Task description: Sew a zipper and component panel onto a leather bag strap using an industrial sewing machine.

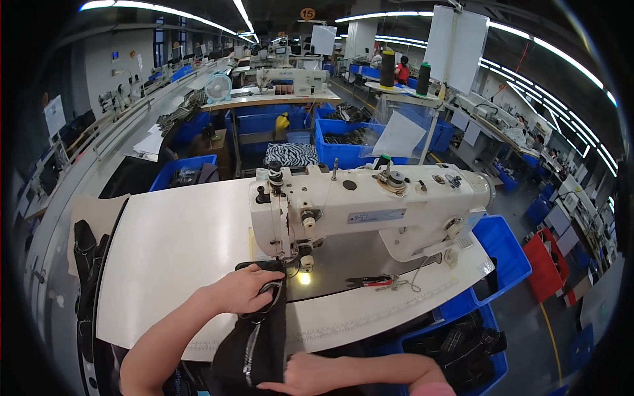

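Note:
A black cloth piece (271,340) with a silver metal zipper (250,350) runs from under the needle of a white sewing machine (343,204) down over the table's front edge. My left hand (244,290) is closed on its upper part, just left of the needle, fingers bent over the folded cloth and a loop of zipper. Lower down, my right hand (310,374) grips the right edge of the same piece, one finger reaching across to the zipper's lower end. Its other fingers are curled under and partly hidden. A small lamp lights the bed beside the needle.
Thread snips (373,281) with red on them lie on the machine bed beside a small chain. Blue bins (502,254) with dark cloth stand at the right, near a red bin (547,264). Black strips (84,264) hang left of the white tabletop (172,244).

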The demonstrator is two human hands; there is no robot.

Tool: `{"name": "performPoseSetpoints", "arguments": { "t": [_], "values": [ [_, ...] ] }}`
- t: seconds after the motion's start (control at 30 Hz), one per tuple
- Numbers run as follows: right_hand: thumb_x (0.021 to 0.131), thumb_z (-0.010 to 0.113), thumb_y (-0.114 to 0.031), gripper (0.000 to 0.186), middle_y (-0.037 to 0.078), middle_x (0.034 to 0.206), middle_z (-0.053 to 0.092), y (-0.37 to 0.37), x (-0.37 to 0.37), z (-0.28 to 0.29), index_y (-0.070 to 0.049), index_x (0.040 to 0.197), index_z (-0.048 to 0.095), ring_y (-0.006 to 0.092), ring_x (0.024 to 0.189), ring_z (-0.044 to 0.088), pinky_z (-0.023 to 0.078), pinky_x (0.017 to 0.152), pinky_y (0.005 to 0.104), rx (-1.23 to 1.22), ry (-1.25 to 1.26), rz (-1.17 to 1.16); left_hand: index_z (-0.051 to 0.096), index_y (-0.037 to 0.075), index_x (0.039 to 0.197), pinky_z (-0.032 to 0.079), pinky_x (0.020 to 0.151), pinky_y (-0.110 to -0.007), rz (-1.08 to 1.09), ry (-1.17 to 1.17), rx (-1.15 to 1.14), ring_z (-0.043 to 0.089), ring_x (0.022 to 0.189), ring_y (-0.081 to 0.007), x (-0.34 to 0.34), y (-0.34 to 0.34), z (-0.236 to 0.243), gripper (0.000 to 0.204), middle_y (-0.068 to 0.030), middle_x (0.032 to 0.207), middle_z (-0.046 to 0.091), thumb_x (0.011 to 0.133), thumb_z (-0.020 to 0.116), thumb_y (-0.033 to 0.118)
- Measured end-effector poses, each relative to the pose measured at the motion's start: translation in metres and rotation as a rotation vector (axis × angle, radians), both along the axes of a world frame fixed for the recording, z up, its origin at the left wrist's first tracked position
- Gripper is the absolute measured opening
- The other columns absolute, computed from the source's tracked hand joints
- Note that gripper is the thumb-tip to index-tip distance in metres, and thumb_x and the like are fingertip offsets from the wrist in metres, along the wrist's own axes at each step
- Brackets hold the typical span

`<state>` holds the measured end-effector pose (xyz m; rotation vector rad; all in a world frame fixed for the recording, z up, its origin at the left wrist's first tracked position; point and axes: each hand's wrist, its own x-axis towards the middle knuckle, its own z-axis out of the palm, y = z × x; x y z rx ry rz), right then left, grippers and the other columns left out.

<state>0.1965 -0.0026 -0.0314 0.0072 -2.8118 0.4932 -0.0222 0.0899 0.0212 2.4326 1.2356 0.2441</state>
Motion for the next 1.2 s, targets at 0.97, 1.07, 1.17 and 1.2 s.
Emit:
{"name": "performPoseSetpoints", "arguments": {
  "t": [0.97, 1.07, 1.17, 1.2],
  "values": [
    [0.104, 0.044, -0.044, 0.070, 0.020, 0.048, 0.052, -0.020, 0.013, -0.024, 0.005, 0.056, 0.059, 0.0397, 0.046, 0.055, 0.051, 0.056, 0.0441, -0.824, -0.072, -0.191, 0.067, 0.008, 0.117, 0.049, 0.090, -0.036, 0.202, -0.314, 0.288, 0.056, 0.097, -0.0297, 0.010, -0.009, -0.035, 0.055, -0.0047, 0.124, 0.067, 0.065, 0.068, -0.009],
    [0.104, 0.044, -0.042, 0.075, 0.019, 0.040, 0.044, -0.025, 0.010, -0.029, 0.003, 0.045, 0.050, 0.0416, 0.039, 0.048, 0.047, 0.048, 0.0457, -0.790, 0.139, -0.171, 0.068, 0.007, 0.117, 0.049, 0.091, -0.036, 0.243, -0.310, 0.258, 0.058, 0.097, -0.0296, 0.015, -0.012, -0.031, 0.051, -0.0058, 0.122, 0.069, 0.069, 0.067, -0.010],
    [0.104, 0.045, -0.040, 0.072, 0.019, 0.041, 0.045, -0.023, 0.012, -0.024, 0.004, 0.047, 0.051, 0.0406, 0.039, 0.049, 0.047, 0.047, 0.0450, -0.782, 0.156, -0.129, 0.068, 0.007, 0.118, 0.048, 0.094, -0.036, 0.258, -0.304, 0.249, 0.059, 0.100, -0.0297, 0.017, -0.014, -0.028, 0.052, -0.0066, 0.123, 0.068, 0.070, 0.065, -0.012],
    [0.104, 0.045, -0.038, 0.070, 0.019, 0.042, 0.046, -0.021, 0.014, -0.018, 0.004, 0.048, 0.052, 0.0404, 0.040, 0.050, 0.046, 0.046, 0.0451, -0.802, 0.132, -0.091, 0.067, 0.007, 0.119, 0.047, 0.096, -0.037, 0.273, -0.308, 0.242, 0.060, 0.102, -0.0298, 0.018, -0.014, -0.027, 0.052, -0.0073, 0.124, 0.068, 0.070, 0.063, -0.013]
  ]
}}
